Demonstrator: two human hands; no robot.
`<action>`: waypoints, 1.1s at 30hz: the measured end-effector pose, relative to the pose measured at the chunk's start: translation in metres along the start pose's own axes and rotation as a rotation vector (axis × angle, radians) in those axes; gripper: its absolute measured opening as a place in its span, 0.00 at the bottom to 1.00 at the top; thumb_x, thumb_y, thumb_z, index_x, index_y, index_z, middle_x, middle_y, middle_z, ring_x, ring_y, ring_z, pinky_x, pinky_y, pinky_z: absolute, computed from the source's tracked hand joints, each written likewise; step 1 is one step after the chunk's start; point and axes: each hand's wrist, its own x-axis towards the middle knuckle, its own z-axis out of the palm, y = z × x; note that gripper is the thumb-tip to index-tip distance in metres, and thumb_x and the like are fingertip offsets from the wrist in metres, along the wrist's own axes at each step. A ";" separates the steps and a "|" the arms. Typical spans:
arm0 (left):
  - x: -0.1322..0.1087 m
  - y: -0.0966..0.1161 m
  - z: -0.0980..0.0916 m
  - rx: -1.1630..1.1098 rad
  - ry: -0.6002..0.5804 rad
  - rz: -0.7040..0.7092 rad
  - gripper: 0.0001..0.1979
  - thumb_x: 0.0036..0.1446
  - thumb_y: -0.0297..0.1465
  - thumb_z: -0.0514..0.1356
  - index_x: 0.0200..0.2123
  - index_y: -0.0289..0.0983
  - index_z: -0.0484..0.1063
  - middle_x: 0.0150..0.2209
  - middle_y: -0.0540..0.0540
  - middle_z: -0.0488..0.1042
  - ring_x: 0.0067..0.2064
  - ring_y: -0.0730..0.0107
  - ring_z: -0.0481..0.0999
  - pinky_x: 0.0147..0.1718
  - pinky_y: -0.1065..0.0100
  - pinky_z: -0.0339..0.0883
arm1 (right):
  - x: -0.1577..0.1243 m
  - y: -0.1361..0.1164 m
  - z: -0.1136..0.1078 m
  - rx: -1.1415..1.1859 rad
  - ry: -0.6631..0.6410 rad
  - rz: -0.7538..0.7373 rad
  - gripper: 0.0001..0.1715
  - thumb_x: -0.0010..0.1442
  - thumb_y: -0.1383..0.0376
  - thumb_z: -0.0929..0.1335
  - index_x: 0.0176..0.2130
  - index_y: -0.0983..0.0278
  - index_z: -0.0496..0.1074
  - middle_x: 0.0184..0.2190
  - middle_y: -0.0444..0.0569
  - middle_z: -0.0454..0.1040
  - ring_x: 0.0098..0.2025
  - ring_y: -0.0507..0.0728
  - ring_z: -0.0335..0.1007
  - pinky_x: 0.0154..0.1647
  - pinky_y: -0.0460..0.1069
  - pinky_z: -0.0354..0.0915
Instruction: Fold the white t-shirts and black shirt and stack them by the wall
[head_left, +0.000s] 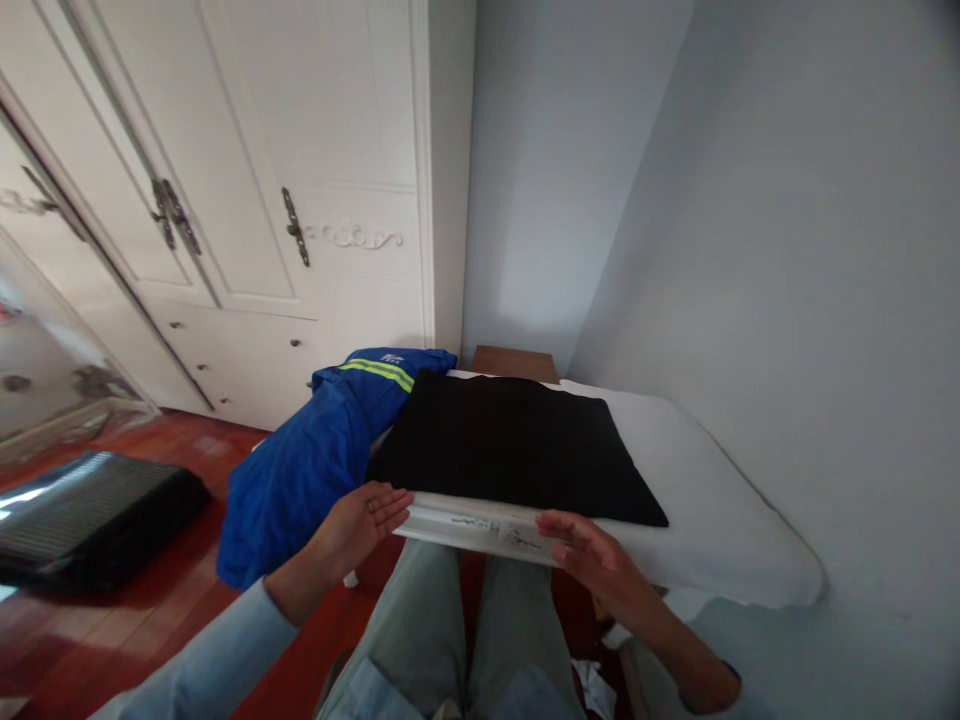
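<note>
A black cloth [510, 440], folded or cut to a near-rectangle, lies flat on a white table [442, 520] in front of me. My left hand [364, 525] is at the cloth's near left corner, its fingers stretched out and holding nothing. Just in front of the table's near edge is my right hand [589, 550], fingers apart and slightly bent, below the cloth's near right part. Whether either hand touches the table or cloth, I cannot tell. Left of the cloth, a blue garment [307, 470] with yellow-green stripes hangs over the table's side.
A white covering [697, 490] spreads over the table's right side, against the grey wall [810, 300]. Beyond the table stands a brown wooden piece [514, 361]. A white wardrobe [360, 130] rises behind at left. A black wrapped bundle [97, 520] lies on the red wooden floor [172, 580].
</note>
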 end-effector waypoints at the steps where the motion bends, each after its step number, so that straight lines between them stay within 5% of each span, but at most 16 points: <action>1: 0.001 -0.001 0.001 -0.021 -0.002 -0.019 0.07 0.60 0.21 0.53 0.41 0.30 0.68 0.42 0.30 0.77 0.38 0.59 0.83 0.39 0.64 0.78 | 0.005 0.005 0.013 0.079 -0.014 0.009 0.30 0.56 0.46 0.72 0.51 0.60 0.74 0.54 0.57 0.75 0.57 0.65 0.70 0.60 0.61 0.64; 9: 0.001 -0.013 0.020 -0.093 -0.173 -0.261 0.16 0.61 0.29 0.58 0.50 0.27 0.68 0.47 0.27 0.77 0.42 0.52 0.82 0.39 0.59 0.78 | 0.045 0.033 0.100 0.532 0.004 0.167 0.35 0.46 0.48 0.79 0.48 0.63 0.75 0.49 0.58 0.78 0.51 0.65 0.76 0.52 0.60 0.70; 15: 0.003 -0.029 0.051 -0.142 -0.136 -0.250 0.12 0.62 0.30 0.56 0.47 0.30 0.68 0.42 0.31 0.77 0.37 0.58 0.82 0.35 0.64 0.78 | 0.054 0.021 0.120 0.851 0.066 0.223 0.29 0.46 0.57 0.80 0.45 0.65 0.75 0.48 0.56 0.78 0.49 0.61 0.77 0.55 0.58 0.69; 26: 0.028 -0.047 0.067 -0.248 -0.050 -0.057 0.00 0.62 0.27 0.59 0.37 0.36 0.69 0.33 0.41 0.75 0.32 0.66 0.80 0.34 0.68 0.78 | 0.073 0.018 0.107 1.191 0.220 0.251 0.10 0.48 0.66 0.73 0.34 0.62 0.74 0.43 0.51 0.80 0.53 0.60 0.74 0.67 0.58 0.62; 33: 0.042 -0.036 0.057 -0.292 0.119 0.041 0.08 0.62 0.20 0.56 0.34 0.38 0.67 0.31 0.48 0.75 0.28 0.71 0.77 0.32 0.68 0.76 | 0.067 0.030 0.030 0.980 0.386 0.138 0.07 0.51 0.66 0.69 0.32 0.56 0.68 0.40 0.47 0.77 0.52 0.59 0.72 0.69 0.64 0.57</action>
